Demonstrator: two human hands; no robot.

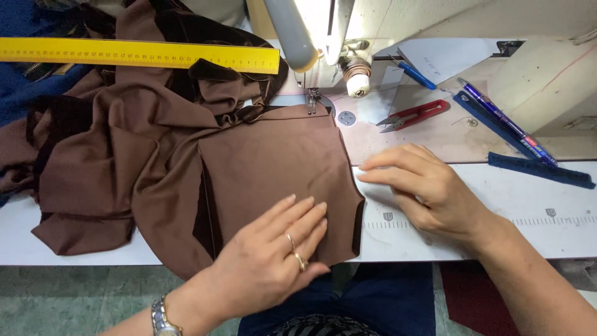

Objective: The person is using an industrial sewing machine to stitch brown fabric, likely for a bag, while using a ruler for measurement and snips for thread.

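Brown fabric (267, 162) lies spread on the sewing table, its far edge under the presser foot (313, 102) of a white sewing machine (323, 31). My left hand (273, 252) presses flat on the near part of the fabric, fingers together, two rings on it and a watch at the wrist. My right hand (423, 186) rests on the table just right of the fabric's edge, fingers extended toward the cloth and touching its border. Neither hand grips anything.
A yellow ruler (140, 55) lies across bunched fabric at the back left. Red thread snips (413, 115), a blue pen (416, 76), a purple pen (504, 121) and a dark blue strip (538, 169) lie at the right. The table's front edge (74, 258) runs near me.
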